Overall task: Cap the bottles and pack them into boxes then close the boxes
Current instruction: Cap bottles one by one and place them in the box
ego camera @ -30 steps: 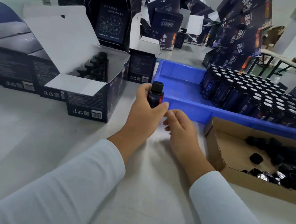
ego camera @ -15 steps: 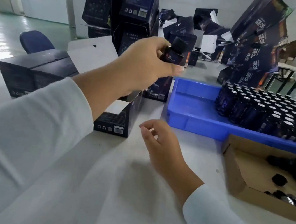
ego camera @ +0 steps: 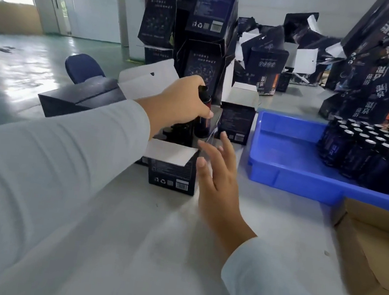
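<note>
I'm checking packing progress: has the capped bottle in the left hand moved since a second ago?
Yes. The left hand has carried the capped bottle from the table in front of the blue tray leftward, over the open box.

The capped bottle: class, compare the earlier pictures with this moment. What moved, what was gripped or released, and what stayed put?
The left hand carried the capped bottle up from the table and down into the open box, gripping it throughout. The right hand let go, opened and moved toward the box. The blue tray stayed put.
</note>
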